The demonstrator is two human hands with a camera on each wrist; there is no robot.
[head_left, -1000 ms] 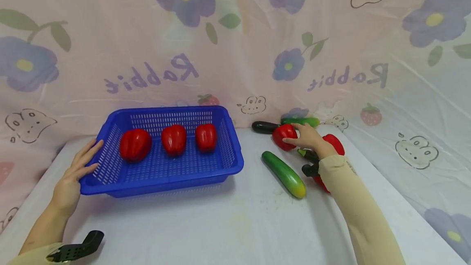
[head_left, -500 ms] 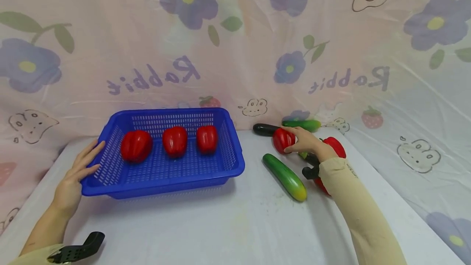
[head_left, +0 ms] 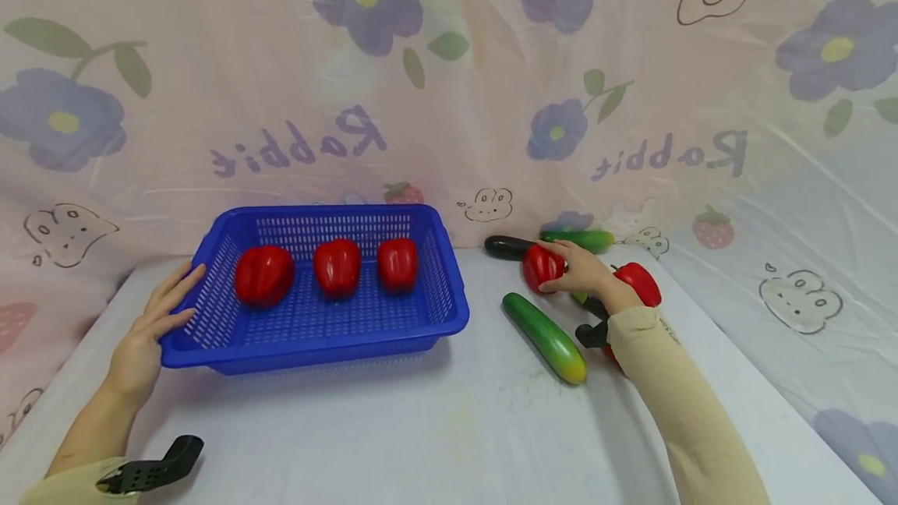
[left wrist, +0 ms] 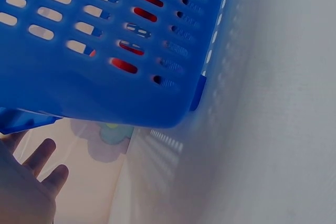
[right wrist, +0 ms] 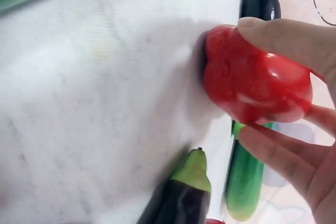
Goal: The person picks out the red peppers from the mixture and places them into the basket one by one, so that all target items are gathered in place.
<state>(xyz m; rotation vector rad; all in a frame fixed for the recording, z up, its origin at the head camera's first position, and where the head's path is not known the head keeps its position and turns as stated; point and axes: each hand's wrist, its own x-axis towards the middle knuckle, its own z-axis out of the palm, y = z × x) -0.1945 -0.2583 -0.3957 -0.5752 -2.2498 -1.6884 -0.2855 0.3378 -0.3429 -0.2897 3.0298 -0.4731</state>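
Observation:
In the head view, my left hand (head_left: 140, 345) rests at the left end of a blue plastic basket (head_left: 316, 341), its fingers extended over the rim. Three red bell peppers lie in a row inside: a left one (head_left: 263, 276), a middle one (head_left: 337, 267) and a right one (head_left: 397, 264). Over on the right, my right hand (head_left: 585, 271) grips another red bell pepper (head_left: 540, 267). The right wrist view shows this bell pepper (right wrist: 252, 77) between the thumb on one side and the fingers on the other, low at the white table.
A green cucumber (head_left: 543, 337) lies between basket and right forearm. Behind the gripped pepper are a dark eggplant (head_left: 507, 247) and another cucumber (head_left: 585, 240). A second eggplant (right wrist: 184, 198) and a red pepper (head_left: 640, 283) lie close to the right wrist. A printed curtain (head_left: 449, 100) hangs behind.
My right hand has settled around the red bell pepper, its thumb shifting lower along the pepper's near side. The left hand stays at the basket. The head view has shifted slightly.

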